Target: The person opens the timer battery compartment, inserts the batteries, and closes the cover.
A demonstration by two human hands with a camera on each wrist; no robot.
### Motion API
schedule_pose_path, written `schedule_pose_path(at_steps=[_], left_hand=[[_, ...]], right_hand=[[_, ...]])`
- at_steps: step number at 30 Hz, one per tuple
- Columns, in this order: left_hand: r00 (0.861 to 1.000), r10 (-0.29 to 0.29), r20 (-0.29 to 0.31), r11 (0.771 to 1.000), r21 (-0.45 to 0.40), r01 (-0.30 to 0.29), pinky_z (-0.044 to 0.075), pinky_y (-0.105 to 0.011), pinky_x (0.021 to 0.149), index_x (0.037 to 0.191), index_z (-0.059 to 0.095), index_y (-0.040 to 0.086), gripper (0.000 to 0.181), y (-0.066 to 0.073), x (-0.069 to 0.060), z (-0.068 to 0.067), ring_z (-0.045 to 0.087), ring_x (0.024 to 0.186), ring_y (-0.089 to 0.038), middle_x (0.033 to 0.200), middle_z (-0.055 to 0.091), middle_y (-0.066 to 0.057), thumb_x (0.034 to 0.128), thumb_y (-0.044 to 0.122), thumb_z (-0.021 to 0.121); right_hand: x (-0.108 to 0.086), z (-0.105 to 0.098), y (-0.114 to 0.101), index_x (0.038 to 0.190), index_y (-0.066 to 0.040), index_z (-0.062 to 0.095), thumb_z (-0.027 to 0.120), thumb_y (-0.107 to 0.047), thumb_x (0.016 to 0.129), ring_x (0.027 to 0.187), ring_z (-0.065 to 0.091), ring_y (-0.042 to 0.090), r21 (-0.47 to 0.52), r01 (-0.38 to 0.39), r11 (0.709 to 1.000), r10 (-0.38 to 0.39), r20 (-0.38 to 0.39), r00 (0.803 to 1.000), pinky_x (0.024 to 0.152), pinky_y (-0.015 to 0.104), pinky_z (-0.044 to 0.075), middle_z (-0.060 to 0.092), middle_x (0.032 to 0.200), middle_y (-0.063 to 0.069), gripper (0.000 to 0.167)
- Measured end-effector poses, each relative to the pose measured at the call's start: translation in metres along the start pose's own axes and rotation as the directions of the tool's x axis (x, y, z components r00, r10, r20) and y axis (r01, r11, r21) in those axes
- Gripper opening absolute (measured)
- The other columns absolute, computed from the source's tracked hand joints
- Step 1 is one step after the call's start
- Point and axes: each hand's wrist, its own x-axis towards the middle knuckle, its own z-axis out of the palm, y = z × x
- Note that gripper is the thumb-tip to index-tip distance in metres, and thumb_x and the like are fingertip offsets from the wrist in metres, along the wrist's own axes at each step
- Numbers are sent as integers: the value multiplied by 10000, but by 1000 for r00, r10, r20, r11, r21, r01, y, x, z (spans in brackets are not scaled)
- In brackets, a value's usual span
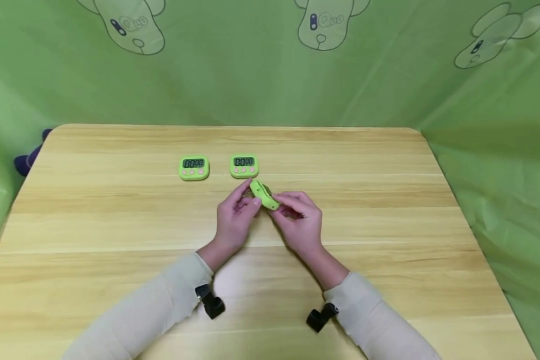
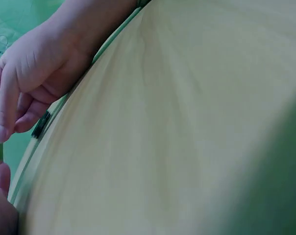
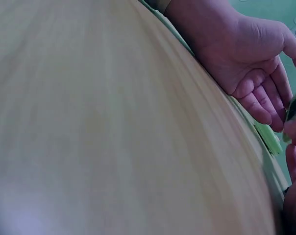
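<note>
Pale sleeves (image 1: 139,310) nearest. Left hand (image 1: 234,220) and right hand (image 1: 302,225) both pinch green timer (image 1: 262,195), held tilted above table (image 1: 364,215). Head view gives mostly its edge; right wrist view catches dark screen (image 3: 295,106). Beyond, two flat timers (image 1: 194,173), side by side, zeros readable only from head. Farthest, green curtain (image 1: 234,90), cartoon outlines.

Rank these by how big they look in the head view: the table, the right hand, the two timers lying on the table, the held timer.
1. Table
2. Right hand
3. Left timer, right timer: nearly alike, unranked
4. Held timer: tilted, partly hidden
</note>
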Motion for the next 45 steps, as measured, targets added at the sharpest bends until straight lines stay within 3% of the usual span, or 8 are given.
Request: schedule_pose_path(at_steps=[5, 10, 17, 24, 29, 34, 36, 45], left_hand=[[990, -138, -2, 990, -9, 138, 618, -359, 660, 1399, 514, -68, 490, 1, 1, -7, 682, 752, -396, 1021, 692, -194, 966, 101, 669], [982, -189, 12, 981, -37, 189, 614, -378, 607, 1411, 501, -69, 484, 0, 3, -9, 666, 686, -370, 839, 608, -136, 975, 81, 650], [984, -177, 16, 983, -38, 178, 597, -353, 549, 1406, 511, -56, 459, 2, 4, -11, 645, 636, -367, 765, 576, -106, 957, -37, 603], [984, -175, 14, 984, 13, 175, 591, -354, 571, 1382, 556, -6, 444, -1, 1, -11, 605, 647, -371, 784, 564, -114, 944, -43, 619], [988, -151, 13, 987, 59, 150, 531, -272, 515, 1343, 565, -56, 413, 2, 0, -8, 533, 592, -258, 749, 524, -100, 937, -53, 636], [995, -94, 31, 989, 121, 90, 387, -162, 497, 1274, 570, -129, 361, 27, -1, -4, 441, 580, -87, 708, 511, -114, 924, -80, 641], [996, -83, 36, 989, 124, 78, 383, -154, 505, 1260, 575, -136, 348, 35, -2, -4, 439, 585, -67, 701, 515, -117, 920, -93, 636], [995, -86, 43, 990, 120, 80, 409, -158, 520, 1269, 570, -140, 352, 36, -2, -5, 467, 601, -70, 714, 543, -160, 921, -114, 617]], right_hand=[[1, 3, -1, 928, 126, 736, 742, 241, 741, 794, 662, 334, -29, 10, 1000, -10, -10, 1000, 698, 283, 604, 659, 993, 280, 220], [1, 3, -2, 909, 116, 741, 719, 265, 731, 917, 658, 446, -51, 13, 999, -12, 21, 1000, 803, 220, 574, 662, 1044, 304, 233], [1, 2, -4, 1111, 197, 636, 628, 242, 816, 805, 669, 418, 38, -152, 988, 150, 42, 988, 735, 323, 615, 669, 1034, 310, 298], [5, 7, -9, 1110, 161, 660, 713, 65, 886, 756, 675, 202, -4, -313, 950, 313, 33, 949, 672, 210, 589, 693, 929, 255, 249], [8, 8, -8, 1075, 162, 669, 732, 58, 873, 689, 612, 127, -13, -324, 946, 324, 35, 945, 602, 164, 551, 683, 854, 245, 237], [10, 6, -8, 1057, 177, 659, 727, 101, 856, 692, 604, 170, -4, -328, 945, 328, 48, 943, 595, 158, 540, 672, 834, 254, 226], [10, 6, -9, 1050, 183, 657, 723, 115, 852, 689, 601, 185, -3, -329, 944, 328, 55, 943, 589, 157, 536, 669, 828, 260, 219], [14, 6, -10, 1028, 192, 653, 712, 148, 840, 671, 586, 189, 12, -352, 936, 351, 71, 934, 574, 146, 522, 660, 815, 283, 202]])
